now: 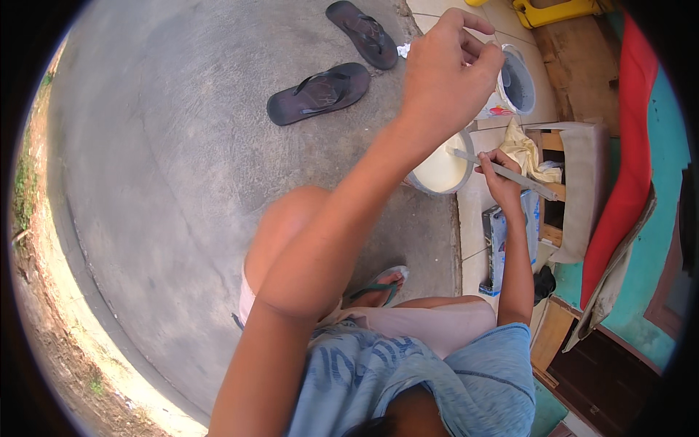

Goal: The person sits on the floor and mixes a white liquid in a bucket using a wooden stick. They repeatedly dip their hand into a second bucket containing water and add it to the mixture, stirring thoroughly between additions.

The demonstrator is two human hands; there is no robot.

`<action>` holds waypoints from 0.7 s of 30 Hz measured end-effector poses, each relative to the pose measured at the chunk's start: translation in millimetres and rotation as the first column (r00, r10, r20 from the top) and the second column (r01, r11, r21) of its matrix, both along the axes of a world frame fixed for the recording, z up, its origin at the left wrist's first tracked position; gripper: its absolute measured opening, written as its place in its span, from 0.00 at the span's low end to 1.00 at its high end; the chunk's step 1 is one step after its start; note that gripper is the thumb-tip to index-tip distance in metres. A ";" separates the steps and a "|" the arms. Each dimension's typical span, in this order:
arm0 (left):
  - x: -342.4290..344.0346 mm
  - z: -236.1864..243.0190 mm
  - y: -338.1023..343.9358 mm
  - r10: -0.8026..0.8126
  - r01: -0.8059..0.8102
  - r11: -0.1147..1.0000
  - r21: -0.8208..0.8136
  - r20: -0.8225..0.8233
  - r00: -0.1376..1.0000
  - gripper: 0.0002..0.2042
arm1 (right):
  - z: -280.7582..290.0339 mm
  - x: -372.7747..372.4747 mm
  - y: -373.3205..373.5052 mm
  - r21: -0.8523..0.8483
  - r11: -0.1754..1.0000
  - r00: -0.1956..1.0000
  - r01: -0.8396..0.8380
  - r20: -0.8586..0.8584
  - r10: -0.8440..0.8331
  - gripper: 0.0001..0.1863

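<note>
My right hand [502, 177] is closed around a flat grey stick [528, 182]. The stick's far end reaches over a bucket [435, 191] of cream-white liquid [440, 169]; whether the tip dips below the surface is hard to see. My left hand [453, 76] is raised beyond that bucket, its fingers loosely curled and apart with nothing visible in them. Nearest to it is a second bucket [518, 81], grey inside, partly hidden behind my fingers. My left forearm covers part of the first bucket's left side.
Two dark flip-flops [320, 93] lie on the concrete floor [182, 146]. At right are a crumpled cream cloth [526, 149], a wooden frame with grey fabric [582, 186], a blue-edged box [499, 247] and a long red roll [630, 146]. A yellow object [561, 10] lies at the top.
</note>
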State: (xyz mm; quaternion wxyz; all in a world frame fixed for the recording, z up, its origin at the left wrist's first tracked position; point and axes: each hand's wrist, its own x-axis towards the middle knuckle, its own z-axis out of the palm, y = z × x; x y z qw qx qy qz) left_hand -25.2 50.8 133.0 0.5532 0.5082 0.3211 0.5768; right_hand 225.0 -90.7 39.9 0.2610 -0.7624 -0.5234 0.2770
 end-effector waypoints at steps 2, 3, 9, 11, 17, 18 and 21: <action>-3.3 1.9 4.4 -0.023 0.023 0.999 -0.042 -0.014 1.000 0.14 | 2.6 10.1 -17.7 -0.060 0.995 0.988 0.076 -0.129 -0.084 0.13; -4.3 2.6 5.5 -0.039 0.038 0.997 -0.064 -0.019 0.999 0.13 | 1.5 8.1 -25.2 -0.063 0.991 0.970 0.122 -0.203 -0.132 0.12; -0.2 4.9 0.1 -0.087 0.087 0.995 -0.038 0.004 0.996 0.13 | -16.2 -0.2 -54.3 -0.017 0.901 0.726 0.433 -0.586 -0.360 0.12; -1.7 1.5 0.7 -0.067 0.067 0.998 -0.015 -0.006 0.998 0.13 | -13.1 10.5 -65.2 -0.004 0.865 0.655 0.502 -0.651 -0.383 0.12; -6.2 4.9 3.4 -0.062 0.062 0.998 -0.032 -0.018 0.998 0.14 | 27.1 33.4 -105.0 0.042 0.802 0.614 0.595 -0.668 -0.420 0.14; -4.2 5.3 3.0 -0.046 0.044 0.999 -0.031 -0.059 0.997 0.14 | 33.0 37.1 -111.8 0.053 0.791 0.619 0.610 -0.655 -0.434 0.14; 0.2 5.2 0.3 -0.059 0.056 0.997 -0.058 -0.043 0.997 0.14 | 62.6 40.1 -130.1 0.098 0.788 0.658 0.608 -0.618 -0.431 0.14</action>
